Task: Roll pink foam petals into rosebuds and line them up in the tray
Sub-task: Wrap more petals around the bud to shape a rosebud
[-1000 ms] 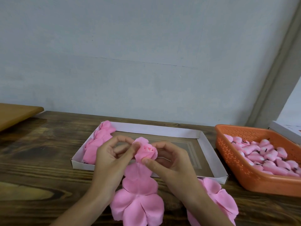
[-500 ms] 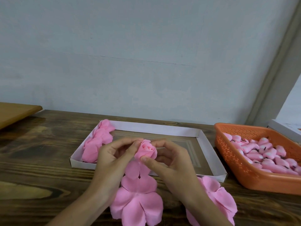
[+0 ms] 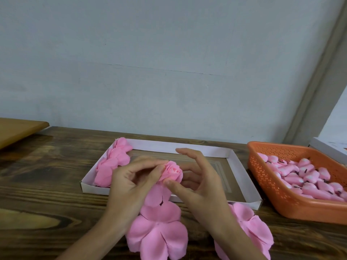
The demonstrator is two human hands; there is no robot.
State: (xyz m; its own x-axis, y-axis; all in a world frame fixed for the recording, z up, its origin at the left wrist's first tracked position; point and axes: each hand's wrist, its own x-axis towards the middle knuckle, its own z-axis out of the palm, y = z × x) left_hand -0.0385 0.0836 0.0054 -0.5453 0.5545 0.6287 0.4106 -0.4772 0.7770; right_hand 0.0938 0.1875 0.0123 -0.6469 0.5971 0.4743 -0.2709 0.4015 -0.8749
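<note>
A half-rolled pink rosebud is held over the front edge of the white cardboard tray. My left hand pinches its left side with fingertips. My right hand touches it only with the thumb from below, while its fingers are spread and lifted off the bud. A strip of unrolled pink foam petals hangs from the bud down onto the table. Three finished rosebuds lie in a row along the tray's left wall.
An orange perforated basket with several pink bud cores stands at the right. More flat pink petals lie under my right wrist. A light wooden board sits at the far left, a white box at the far right.
My right fingers have opened and lifted away from the bud, leaving only the thumb on it. The bud looks tighter and rounder than a second ago.
</note>
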